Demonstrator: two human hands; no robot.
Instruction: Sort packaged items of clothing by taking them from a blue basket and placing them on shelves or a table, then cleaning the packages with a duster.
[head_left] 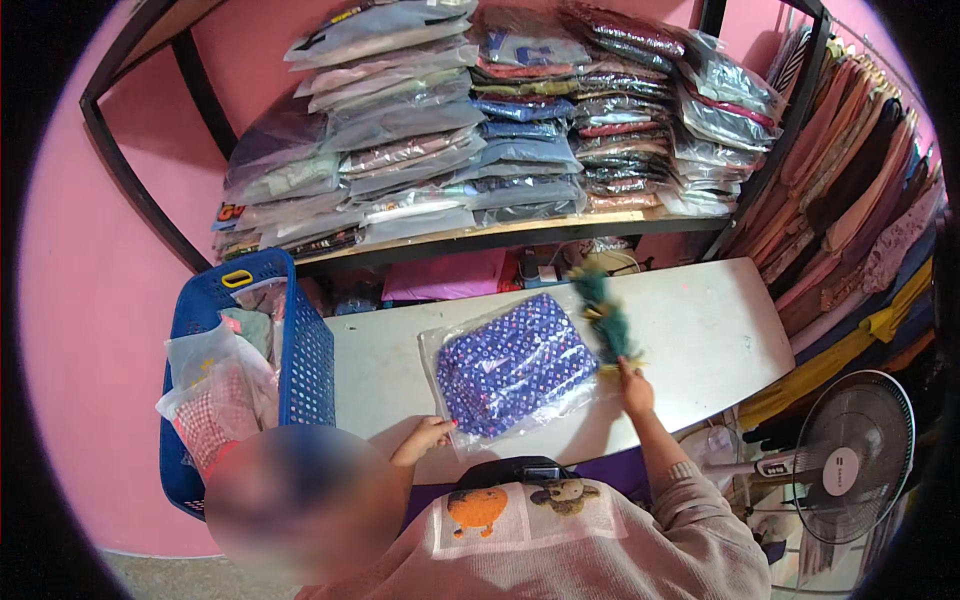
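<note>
A clear plastic bag [430, 365] with folded blue-purple patterned fabric [510, 365] inside lies on the white table [710, 320]. My left hand [428, 433] pinches the bag's lower left corner. My right hand [633, 388], beside the bag's right side, is closed on a long green item with yellowish bits [608, 315], held up at an angle. It is motion-blurred, so I cannot make out whether it is a duster or cloth.
A blue perforated basket [305, 370] with bagged garments stands left. A black-framed shelf [450, 243] holds stacks of packed clothes at the back. Hanging garments [830, 190] line the right, above a standing fan [850, 455]. A blurred patch covers the lower left.
</note>
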